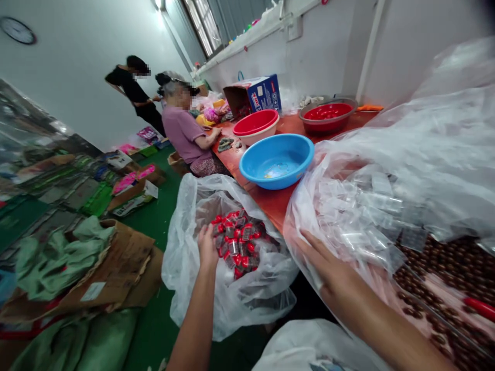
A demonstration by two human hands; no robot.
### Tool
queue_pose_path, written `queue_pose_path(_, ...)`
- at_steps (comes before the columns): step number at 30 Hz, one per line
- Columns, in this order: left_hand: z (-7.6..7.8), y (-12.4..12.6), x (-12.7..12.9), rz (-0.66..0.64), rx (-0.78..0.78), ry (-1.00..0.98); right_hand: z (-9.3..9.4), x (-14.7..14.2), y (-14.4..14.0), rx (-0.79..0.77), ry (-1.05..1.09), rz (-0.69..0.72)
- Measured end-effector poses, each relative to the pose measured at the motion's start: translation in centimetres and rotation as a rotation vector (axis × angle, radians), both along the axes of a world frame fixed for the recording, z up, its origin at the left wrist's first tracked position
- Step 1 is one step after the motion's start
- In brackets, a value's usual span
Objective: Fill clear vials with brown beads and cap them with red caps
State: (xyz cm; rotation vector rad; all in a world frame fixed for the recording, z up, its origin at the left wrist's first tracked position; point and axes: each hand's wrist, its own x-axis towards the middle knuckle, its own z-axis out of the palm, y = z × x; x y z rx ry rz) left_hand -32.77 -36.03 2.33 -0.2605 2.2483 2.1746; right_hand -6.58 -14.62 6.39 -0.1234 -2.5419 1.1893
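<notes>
1. Red tabletop (pixel 270 203) is running along a white wall, carrying a blue basin (pixel 276 161), red bowls (pixel 256 123) and a cardboard box (pixel 253 95).
2. Left hand (pixel 208 246) is reaching into an open clear bag (pixel 216 288) standing on the green floor, its fingers curled down among red-capped small packets (pixel 237 242); whether they are pinching one cannot be told.
3. Right hand (pixel 328 268) is lying flat, fingers stretched together, against a big plastic bag of clear cases (pixel 371 216) on the tabletop.
4. Two people (pixel 185 129) are working farther along.
</notes>
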Motion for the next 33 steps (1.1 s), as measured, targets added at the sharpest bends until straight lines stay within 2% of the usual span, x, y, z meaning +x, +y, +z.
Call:
queue_pose_path(3, 0.1, 4.0, 1.7, -0.108, 0.055, 0.024, -1.0, 5.4, 3.8, 0.044, -0.046, -0.193)
queue_pose_path(5, 1.1, 8.0, 3.9, -0.283, 0.073, 0.162, -0.9, 9.0, 5.6, 0.035, -0.108, -0.328)
queue_pose_path(9, 4.3, 15.4, 10.1, -0.773, -0.059, 0.419, -1.1, 15.3, 6.8, 0.014, -0.156, -0.589)
queue_pose_path(11, 5.2, 18.2, 13.2, -1.086, -0.155, 0.559, -1.9, 17.6, 6.3, -0.004, -0.167, -0.660)
queue_pose_path(14, 4.8, 21.7, 17.0, -1.527, -0.334, 0.804, -3.6, 19.7, 5.1, -0.063, -0.174, -0.733)
queue_pose_path(16, 3.8, 23.7, 18.7, -1.678, -0.517, 0.970, -4.4, 20.3, 4.3, -0.099, -0.170, -0.767)
queue_pose_path(19, 2.2, 26.3, 20.1, -1.760, -0.802, 1.187, -5.1, 20.6, 3.6, -0.128, -0.164, -0.776)
queue_pose_path(22, 1.6, 28.1, 20.5, -1.798, -0.945, 1.338, -5.1, 21.0, 3.4, -0.138, -0.153, -0.765)
queue_pose_path(26, 1.7, 29.5, 20.5, -1.818, -0.973, 1.472, -5.1, 21.3, 3.6, -0.142, -0.137, -0.792)
queue_pose_path(29, 2.1, 30.2, 20.2, -1.908, -0.953, 1.565, -5.1, 21.2, 3.8, -0.144, -0.113, -0.793)
queue_pose_path(33, 2.8, 31.1, 20.0, -1.999, -0.939, 1.558, -5.1, 20.7, 3.7, -0.143, -0.085, -0.749)
